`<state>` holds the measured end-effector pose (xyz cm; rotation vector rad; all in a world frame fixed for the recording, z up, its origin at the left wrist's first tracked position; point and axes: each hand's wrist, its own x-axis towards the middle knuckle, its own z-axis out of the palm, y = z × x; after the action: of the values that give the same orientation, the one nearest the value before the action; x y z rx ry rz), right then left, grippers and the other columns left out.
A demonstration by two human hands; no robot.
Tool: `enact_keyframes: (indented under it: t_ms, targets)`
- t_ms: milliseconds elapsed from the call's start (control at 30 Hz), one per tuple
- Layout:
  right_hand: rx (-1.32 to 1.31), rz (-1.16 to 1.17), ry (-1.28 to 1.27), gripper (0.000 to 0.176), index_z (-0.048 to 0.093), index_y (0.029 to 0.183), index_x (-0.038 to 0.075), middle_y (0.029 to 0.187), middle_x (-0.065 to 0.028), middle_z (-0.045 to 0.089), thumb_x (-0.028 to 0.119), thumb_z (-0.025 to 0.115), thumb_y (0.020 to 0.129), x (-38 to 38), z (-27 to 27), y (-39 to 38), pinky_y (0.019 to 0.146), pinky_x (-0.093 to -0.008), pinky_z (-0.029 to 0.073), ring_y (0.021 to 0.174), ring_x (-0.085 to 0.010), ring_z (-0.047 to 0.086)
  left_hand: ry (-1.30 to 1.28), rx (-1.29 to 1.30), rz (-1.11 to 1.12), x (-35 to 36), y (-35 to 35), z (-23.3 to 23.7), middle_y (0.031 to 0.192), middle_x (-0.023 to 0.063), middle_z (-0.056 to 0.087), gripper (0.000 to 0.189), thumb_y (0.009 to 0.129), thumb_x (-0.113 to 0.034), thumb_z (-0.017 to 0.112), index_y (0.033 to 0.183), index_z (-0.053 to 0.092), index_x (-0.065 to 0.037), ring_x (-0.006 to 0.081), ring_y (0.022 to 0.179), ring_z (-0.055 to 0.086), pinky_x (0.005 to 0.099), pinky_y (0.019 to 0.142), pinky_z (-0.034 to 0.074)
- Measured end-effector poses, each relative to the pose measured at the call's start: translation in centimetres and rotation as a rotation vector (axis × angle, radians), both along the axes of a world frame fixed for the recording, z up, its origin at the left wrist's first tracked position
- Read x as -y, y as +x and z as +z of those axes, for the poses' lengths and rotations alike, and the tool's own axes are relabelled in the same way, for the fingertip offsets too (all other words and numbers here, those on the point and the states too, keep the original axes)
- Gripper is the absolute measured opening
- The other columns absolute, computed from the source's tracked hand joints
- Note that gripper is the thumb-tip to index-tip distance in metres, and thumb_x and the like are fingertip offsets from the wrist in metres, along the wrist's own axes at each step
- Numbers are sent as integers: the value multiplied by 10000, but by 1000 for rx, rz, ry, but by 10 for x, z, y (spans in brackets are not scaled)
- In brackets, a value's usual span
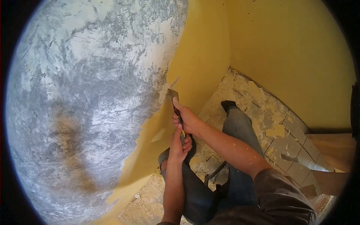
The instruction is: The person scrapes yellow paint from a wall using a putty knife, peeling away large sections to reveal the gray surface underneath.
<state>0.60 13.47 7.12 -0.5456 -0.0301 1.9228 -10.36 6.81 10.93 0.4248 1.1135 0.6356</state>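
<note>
Both my hands are closed around one scraper [172,94], a flat metal blade on a dark handle with a yellow mark. My right hand [185,117] grips it nearer the blade, the thumb lying along the metal. Lower down, my left hand [179,145] wraps the handle's end. The blade tip touches or nearly touches the wall where the yellow paint [204,48] meets the stripped grey-white surface [93,93]. A thin loose sliver of paint [175,81] stands out just past the blade.
Paint flakes [275,131] litter the tiled floor [288,148] around my legs. A second yellow wall [288,56] meets this one in a corner. At the right edge are a brown wooden-looking panel [332,148] and a pale, shiny object [311,163].
</note>
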Motion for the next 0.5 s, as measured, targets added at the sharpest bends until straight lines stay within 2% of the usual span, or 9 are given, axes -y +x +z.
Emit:
enact_keyframes:
  t_ms: [33, 100, 233, 300, 367, 433, 500]
  targets:
    - [-1, -1, -3, 490, 541, 822, 101, 628, -22, 488, 571, 609, 943, -1, -3, -1, 433, -302, 363, 506, -140, 454, 36, -138, 9, 3, 7, 6, 604, -29, 420, 302, 1020, -475, 511, 945, 504, -182, 61, 404, 343, 210, 348, 241]
    - [-27, 14, -94, 490, 527, 822, 150, 576, 11, 415, 625, 583, 931, -2, -4, -4, 426, -281, 332, 462, -130, 395, 61, -219, 2, 5, 14, 7, 603, -32, 409, 297, 1024, -474, 505, 961, 495, -184, 58, 408, 339, 212, 355, 239]
    - [-45, 0, -98, 484, 520, 820, 153, 556, 10, 401, 619, 579, 937, -13, 14, 10, 413, -271, 320, 439, -127, 369, 106, -395, -53, -13, 27, 24, 603, -37, 391, 282, 1034, -468, 492, 1013, 483, -187, 54, 415, 330, 216, 373, 241]
    - [-10, -68, -223, 490, 518, 816, 150, 546, 4, 392, 621, 583, 933, -22, 24, 19, 397, -271, 307, 432, -128, 361, 143, -363, -89, -22, 25, 16, 601, -35, 388, 284, 1035, -467, 490, 1031, 490, -183, 56, 415, 330, 214, 376, 242]
    - [-3, -78, -208, 517, 517, 782, 132, 548, -11, 406, 623, 614, 912, -23, 14, 19, 406, -295, 309, 441, -142, 380, 177, -339, -128, -20, 20, 4, 598, -33, 384, 287, 1037, -466, 488, 1050, 496, -179, 59, 415, 330, 211, 379, 243]
    - [-3, -88, -180, 545, 516, 748, 114, 550, -26, 421, 624, 644, 891, -18, 9, 12, 414, -320, 312, 451, -156, 400, 187, -271, -52, -15, 21, -4, 590, -26, 382, 302, 1040, -465, 481, 1076, 503, -165, 63, 412, 338, 213, 377, 247]
    - [187, 29, -153, 530, 514, 796, 140, 514, -8, 384, 652, 569, 924, -11, 11, 8, 380, -293, 295, 403, -148, 359, 180, -293, -29, -3, 20, -2, 584, -33, 380, 295, 1047, -449, 476, 1060, 503, -155, 60, 407, 328, 222, 368, 241]
